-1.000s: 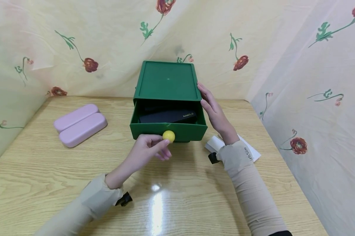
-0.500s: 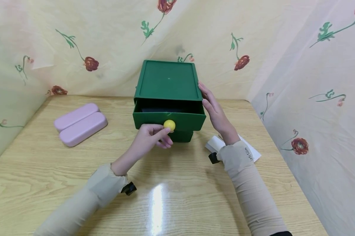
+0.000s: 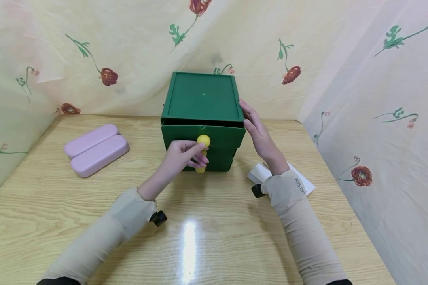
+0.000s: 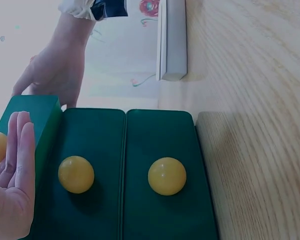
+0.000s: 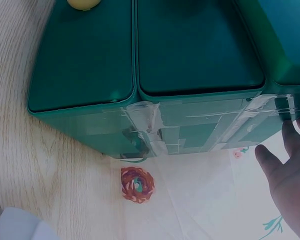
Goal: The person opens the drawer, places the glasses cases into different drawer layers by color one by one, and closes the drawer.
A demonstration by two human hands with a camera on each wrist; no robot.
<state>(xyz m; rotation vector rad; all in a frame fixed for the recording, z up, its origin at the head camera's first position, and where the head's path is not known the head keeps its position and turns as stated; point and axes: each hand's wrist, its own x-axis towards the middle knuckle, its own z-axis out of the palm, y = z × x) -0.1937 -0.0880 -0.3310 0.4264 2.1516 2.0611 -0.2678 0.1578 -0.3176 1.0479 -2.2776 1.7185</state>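
A green three-drawer cabinet (image 3: 203,97) stands at the back of the table. Its top drawer (image 3: 226,136) juts out slightly, leaving a narrow dark gap under the lid. My left hand (image 3: 185,153) pinches that drawer's yellow knob (image 3: 203,140) between thumb and fingers. Below it, the middle knob (image 4: 76,174) and bottom knob (image 4: 167,176) sit on flush drawers in the left wrist view. My right hand (image 3: 259,136) rests with extended fingers against the cabinet's right side; the right wrist view shows its fingertips by the taped side wall (image 5: 190,127). What lies inside the top drawer is hidden.
On the left of the wooden table (image 3: 214,237) lies a pink two-lobed case (image 3: 97,150). A white object (image 3: 260,173) lies right of the cabinet, partly under my right forearm. Floral cloth (image 3: 139,51) hangs directly behind the cabinet.
The top drawer has slid inward, pushed by my left hand at its knob, and the black case inside has gone out of sight. The lower knobs now show. My right hand has stayed put.
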